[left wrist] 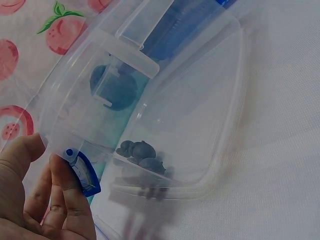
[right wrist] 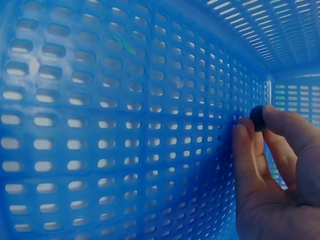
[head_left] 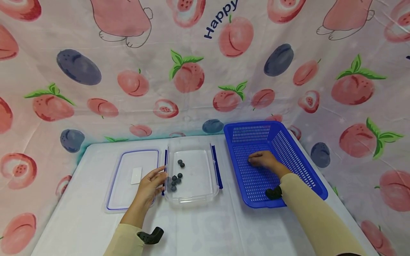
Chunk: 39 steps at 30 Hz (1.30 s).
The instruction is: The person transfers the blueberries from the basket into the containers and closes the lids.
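Observation:
A clear plastic container [head_left: 192,195] with blue side clips stands mid-table, and several blueberries [head_left: 174,183] lie inside along its left part. My left hand [head_left: 150,186] grips the container's left rim; in the left wrist view, the thumb and fingers [left wrist: 62,175] pinch the edge beside a blue clip [left wrist: 86,175]. Inside the blue perforated basket [head_left: 235,170] on the right is my right hand [head_left: 264,159], low over the slotted floor. Its thumb and fingertips pinch one blueberry [right wrist: 257,118], seen in the right wrist view.
A clear lid with a blue seal [head_left: 116,177] lies flat left of the container, a small white rectangle [head_left: 136,175] on it. Behind the table hangs a fruit-print cloth [head_left: 198,42]. A thin green strand [right wrist: 125,45] shows in the basket.

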Each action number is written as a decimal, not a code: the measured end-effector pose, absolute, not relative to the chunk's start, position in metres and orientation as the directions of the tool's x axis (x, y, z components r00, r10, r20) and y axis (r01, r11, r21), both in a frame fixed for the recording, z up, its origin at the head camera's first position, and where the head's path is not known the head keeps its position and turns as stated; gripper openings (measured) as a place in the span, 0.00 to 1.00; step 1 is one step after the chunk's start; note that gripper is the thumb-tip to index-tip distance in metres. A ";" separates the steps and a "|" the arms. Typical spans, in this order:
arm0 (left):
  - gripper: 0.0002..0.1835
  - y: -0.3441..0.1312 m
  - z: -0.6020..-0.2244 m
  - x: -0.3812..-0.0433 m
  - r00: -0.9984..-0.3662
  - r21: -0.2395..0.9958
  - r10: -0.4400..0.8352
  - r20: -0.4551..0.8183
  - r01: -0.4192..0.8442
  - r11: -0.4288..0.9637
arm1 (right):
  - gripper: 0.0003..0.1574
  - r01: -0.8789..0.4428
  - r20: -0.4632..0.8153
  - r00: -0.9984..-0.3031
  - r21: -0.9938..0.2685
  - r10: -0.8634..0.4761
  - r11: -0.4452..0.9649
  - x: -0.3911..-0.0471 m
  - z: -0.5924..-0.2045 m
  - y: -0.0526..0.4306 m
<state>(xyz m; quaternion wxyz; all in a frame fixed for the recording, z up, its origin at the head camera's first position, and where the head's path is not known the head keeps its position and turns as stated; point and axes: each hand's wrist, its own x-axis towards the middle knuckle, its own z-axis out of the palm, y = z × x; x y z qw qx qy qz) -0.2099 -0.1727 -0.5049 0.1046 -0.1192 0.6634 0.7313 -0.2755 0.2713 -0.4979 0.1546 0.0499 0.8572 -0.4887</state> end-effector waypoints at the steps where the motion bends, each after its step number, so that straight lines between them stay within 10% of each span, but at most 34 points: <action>1: 0.29 -0.173 -0.505 -0.210 -0.950 0.945 -0.005 -0.313 -0.311 -0.098 | 0.23 0.240 -0.314 -0.947 -0.827 -0.063 0.509 -0.276 -0.498 0.271; 39: 0.29 -0.172 -0.506 -0.211 -0.950 0.947 -0.017 -0.311 -0.308 -0.094 | 0.33 0.227 -0.256 -0.962 -0.942 -0.093 0.248 -0.285 -0.490 0.269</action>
